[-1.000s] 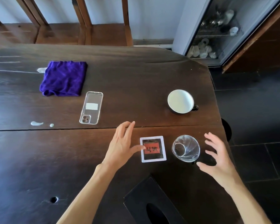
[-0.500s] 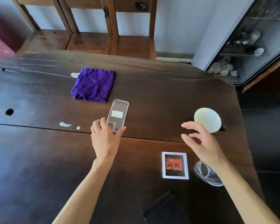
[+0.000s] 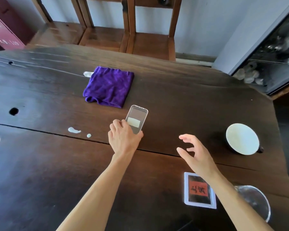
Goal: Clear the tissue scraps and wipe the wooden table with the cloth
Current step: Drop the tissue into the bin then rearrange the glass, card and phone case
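A folded purple cloth (image 3: 108,86) lies on the dark wooden table (image 3: 190,100), toward the far side. A white scrap (image 3: 88,73) pokes out at the cloth's far left corner. Two more white scraps, one long (image 3: 73,130) and one tiny (image 3: 89,135), sit near the table's seam, left of my left hand (image 3: 123,139). That hand grips the near end of a clear phone case (image 3: 138,117), with fingers on its left edge and the thumb on its right. My right hand (image 3: 195,154) hovers above the table with its fingers spread, holding nothing.
A white cup (image 3: 242,139) stands at the right. A white-framed card (image 3: 198,190) and a clear glass (image 3: 255,200) sit near the right front edge. Wooden chairs (image 3: 150,44) line the far side, next to a glass cabinet (image 3: 274,47). Holes dot the table's left.
My left hand left the card, reached forward and took hold of the phone case's near end. My right hand rose away from the glass. The view shifted to the left.
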